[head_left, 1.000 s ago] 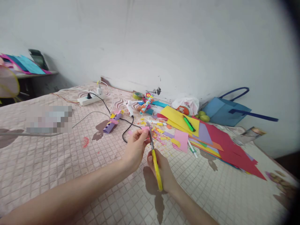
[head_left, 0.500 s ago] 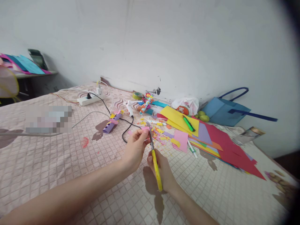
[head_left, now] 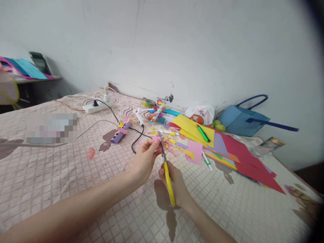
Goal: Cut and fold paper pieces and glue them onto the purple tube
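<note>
Scissors (head_left: 165, 168) gripped by right hand (head_left: 174, 185) | pink paper scrap (head_left: 156, 139) pinched by left hand (head_left: 144, 162)

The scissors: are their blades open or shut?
Shut, apparently: the scissors show one narrow blade line, no gap, beside the pink paper.

Home bedroom (quilted bedspread (head_left: 63, 175))

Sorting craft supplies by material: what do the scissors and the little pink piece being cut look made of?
Scissors: yellow handles look like smooth, glossy plastic; the thin grey blades look like metal. Pink piece, pinched by the left hand: probably matte craft paper or thin foam sheet, flat and dull like the sheets beyond; too small to tell which.
</note>
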`<state>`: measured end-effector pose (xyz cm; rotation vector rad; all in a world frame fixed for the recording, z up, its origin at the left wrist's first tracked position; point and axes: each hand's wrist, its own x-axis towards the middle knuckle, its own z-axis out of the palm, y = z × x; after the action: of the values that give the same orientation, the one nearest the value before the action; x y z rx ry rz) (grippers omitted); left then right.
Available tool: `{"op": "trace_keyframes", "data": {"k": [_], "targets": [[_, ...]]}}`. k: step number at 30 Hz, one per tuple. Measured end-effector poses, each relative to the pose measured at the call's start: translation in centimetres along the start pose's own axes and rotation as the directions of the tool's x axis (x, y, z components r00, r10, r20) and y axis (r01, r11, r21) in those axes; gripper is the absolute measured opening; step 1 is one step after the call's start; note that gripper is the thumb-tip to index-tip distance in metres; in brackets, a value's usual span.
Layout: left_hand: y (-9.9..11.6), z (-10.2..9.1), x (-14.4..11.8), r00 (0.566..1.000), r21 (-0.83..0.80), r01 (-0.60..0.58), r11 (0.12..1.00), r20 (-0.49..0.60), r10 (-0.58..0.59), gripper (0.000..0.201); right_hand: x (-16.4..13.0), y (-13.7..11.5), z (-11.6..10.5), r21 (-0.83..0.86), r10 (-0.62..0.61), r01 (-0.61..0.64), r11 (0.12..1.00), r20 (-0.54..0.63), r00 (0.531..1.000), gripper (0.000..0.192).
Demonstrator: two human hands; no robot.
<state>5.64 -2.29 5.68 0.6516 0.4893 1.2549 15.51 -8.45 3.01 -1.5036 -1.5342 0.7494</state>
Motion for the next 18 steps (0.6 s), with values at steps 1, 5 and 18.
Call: {"op": "trace_keyframes", "data": {"k": [1, 5, 18], "targets": [[0.01, -0.04, 0.04, 1.0, 0.003, -0.001, 1.0, 0.001, 0.001, 0.014, 0.0, 0.03, -0.01, 0.005, -0.001, 0.001, 1.0, 0.006, 1.0, 0.013], [0.13, -0.18, 0.24, 1.0, 0.027, -0.006, 1.0, 0.006, 0.006, 0.016, 0.01, 0.14, -0.11, 0.009, 0.009, -0.01, 1.0, 0.006, 1.0, 0.012], [0.56, -0.3, 0.52, 0.999, 0.067, -0.041, 0.997, -0.001, 0.041, 0.015, 0.06, -0.11, -0.25, -0.014, 0.053, -0.052, 0.999, 0.026, 0.998, 0.01]]}}
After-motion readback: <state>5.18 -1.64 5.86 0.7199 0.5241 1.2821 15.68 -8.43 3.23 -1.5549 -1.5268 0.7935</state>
